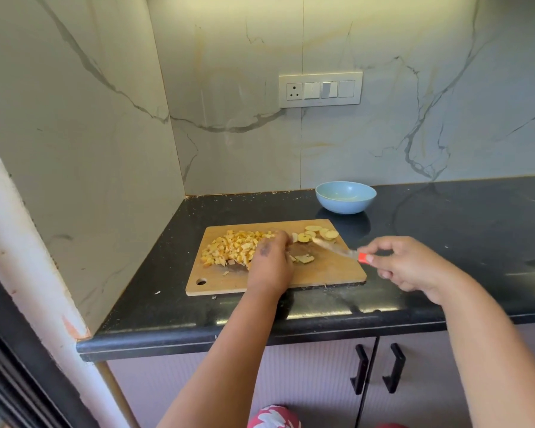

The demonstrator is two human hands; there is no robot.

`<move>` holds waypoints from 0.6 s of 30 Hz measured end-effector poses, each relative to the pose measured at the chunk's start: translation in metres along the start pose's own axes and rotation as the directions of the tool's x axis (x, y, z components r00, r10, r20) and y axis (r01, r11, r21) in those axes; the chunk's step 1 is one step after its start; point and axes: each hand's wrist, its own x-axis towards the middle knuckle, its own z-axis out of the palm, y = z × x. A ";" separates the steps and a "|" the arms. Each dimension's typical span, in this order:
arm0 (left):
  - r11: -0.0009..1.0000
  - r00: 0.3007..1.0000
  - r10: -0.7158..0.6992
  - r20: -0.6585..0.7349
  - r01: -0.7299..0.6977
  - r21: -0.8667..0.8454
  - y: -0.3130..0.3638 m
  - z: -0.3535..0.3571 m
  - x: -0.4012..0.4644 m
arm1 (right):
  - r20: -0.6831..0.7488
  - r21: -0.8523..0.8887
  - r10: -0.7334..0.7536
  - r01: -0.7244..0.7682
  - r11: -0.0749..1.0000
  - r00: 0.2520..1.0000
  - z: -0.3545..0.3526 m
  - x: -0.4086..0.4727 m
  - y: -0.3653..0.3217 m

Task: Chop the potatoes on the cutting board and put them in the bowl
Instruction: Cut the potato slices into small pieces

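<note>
A wooden cutting board (328,273) lies on the black counter. A heap of diced potato (229,248) covers its left half, and several round potato slices (318,233) lie at its far right corner. My left hand (271,261) rests on the board's middle, fingers reaching toward the slices; what it holds is hidden. My right hand (408,267) grips the red handle of a knife (337,250), whose blurred blade points left over the board toward the slices. A few cut pieces (305,258) lie under the blade. A light blue bowl (345,197) stands behind the board.
The black counter (445,227) ends at marble walls on the left and back. A switch panel (320,89) hangs on the back wall. Cabinet doors with black handles (360,369) sit under the counter edge. A small potato scrap (157,292) lies left of the board.
</note>
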 end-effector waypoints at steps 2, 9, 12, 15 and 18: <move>0.977 0.982 0.184 0.046 -0.188 0.104 0.002 0.000 -0.001 | -0.180 0.096 -0.090 0.109 0.989 0.980 0.014 0.019 0.003; 0.818 0.871 0.048 0.488 -0.315 0.481 0.015 0.004 -0.009 | -0.508 -0.003 -0.219 0.253 0.967 0.833 0.066 0.054 0.025; 0.752 0.896 -0.055 0.441 -0.253 0.609 0.012 0.001 -0.001 | -0.509 0.007 -0.223 0.263 0.965 0.832 0.064 0.055 0.026; 0.663 0.925 -0.138 0.353 -0.178 0.727 0.003 -0.011 0.009 | -0.510 0.116 -0.182 0.277 0.954 0.841 0.061 0.055 0.029; 0.679 0.952 -0.049 0.304 -0.191 0.709 -0.001 -0.024 0.016 | -0.504 0.241 -0.128 0.282 0.929 0.854 0.059 0.054 0.029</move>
